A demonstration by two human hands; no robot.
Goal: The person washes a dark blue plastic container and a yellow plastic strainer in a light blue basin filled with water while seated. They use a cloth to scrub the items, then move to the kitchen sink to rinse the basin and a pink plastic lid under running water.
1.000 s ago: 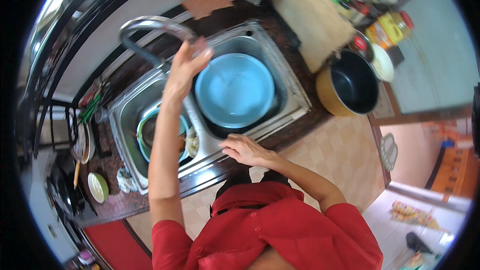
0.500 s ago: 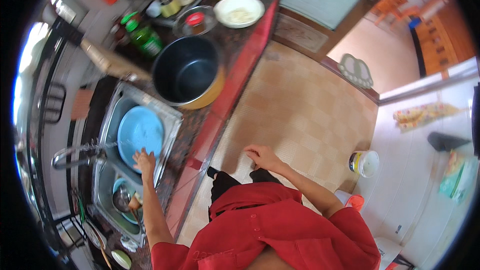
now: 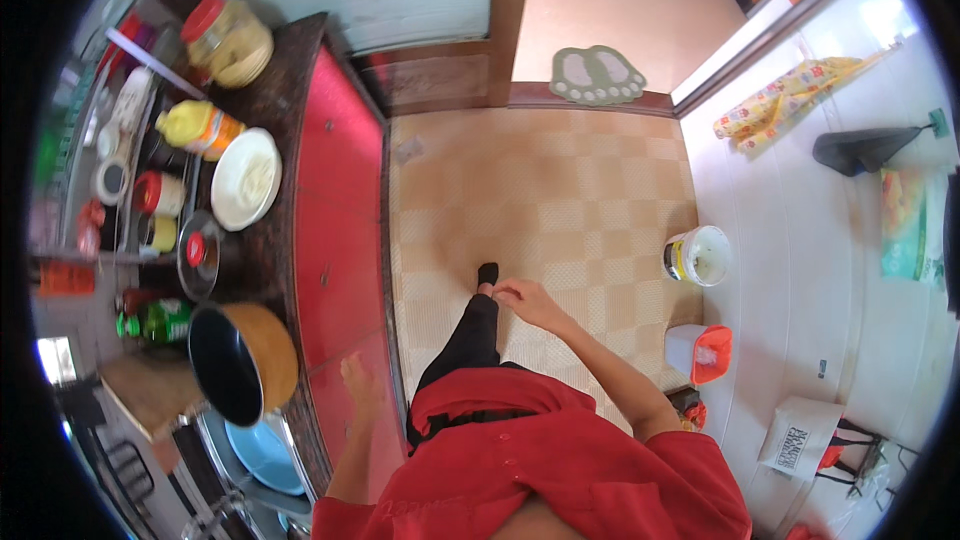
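Note:
My left hand (image 3: 358, 382) is in front of the red cabinet doors (image 3: 340, 230), slightly smeared by motion. Its fingers look stretched out, and nothing shows in them. Over the floor in front of my body is my right hand (image 3: 522, 302), its fingers curled loosely together with nothing visible in them. Left of my left hand, a deep pot (image 3: 270, 360) with a dark inside and golden-brown outside stands on the counter. Below it, a light blue basin (image 3: 265, 455) sits in the metal sink, partly cut off from view by the pot and counter edge.
Along the counter are a white bowl (image 3: 246, 180), a yellow bottle (image 3: 198, 128), a red-lidded jar (image 3: 228, 40) and a green bottle (image 3: 162, 321). By the right wall stand a white bucket (image 3: 697, 256) and a red-rimmed bin (image 3: 698, 353). A foot-shaped mat (image 3: 598, 75) lies at the doorway.
My left hand has left the sink basin and moved right, to the cabinet front. My view has turned away from the sink toward the doorway, and one foot has stepped forward.

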